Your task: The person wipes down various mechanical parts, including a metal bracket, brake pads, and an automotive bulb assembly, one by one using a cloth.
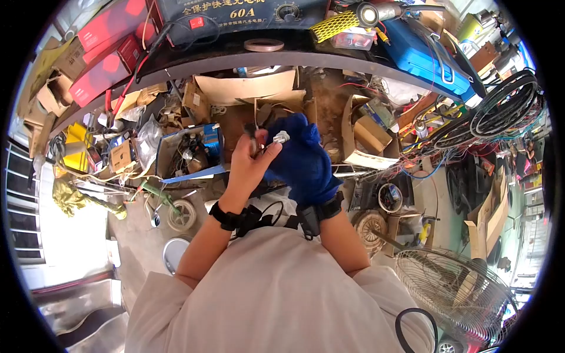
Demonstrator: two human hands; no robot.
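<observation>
Near the middle of the head view, my left hand (pixel 252 162) is bare, with its fingers curled together round a dark, slim tool (pixel 255 139) that points upward. A small whitish-silver part (pixel 281 137) sits just beyond my left thumb, against blue cloth. My right hand (pixel 303 165) is covered by a blue glove or cloth and lies right beside the left one. Its fingers are bent near the small part; how they grip it is hidden by the cloth. Black straps circle both wrists.
A dark shelf edge (pixel 282 57) crosses ahead, bearing a charger box (pixel 235 20) and a blue case (pixel 426 56). Below stand an open blue-sided box (pixel 191 154) and cardboard boxes (pixel 371 132). Coiled cables (pixel 503 109) hang at right, above a fan (pixel 456 288).
</observation>
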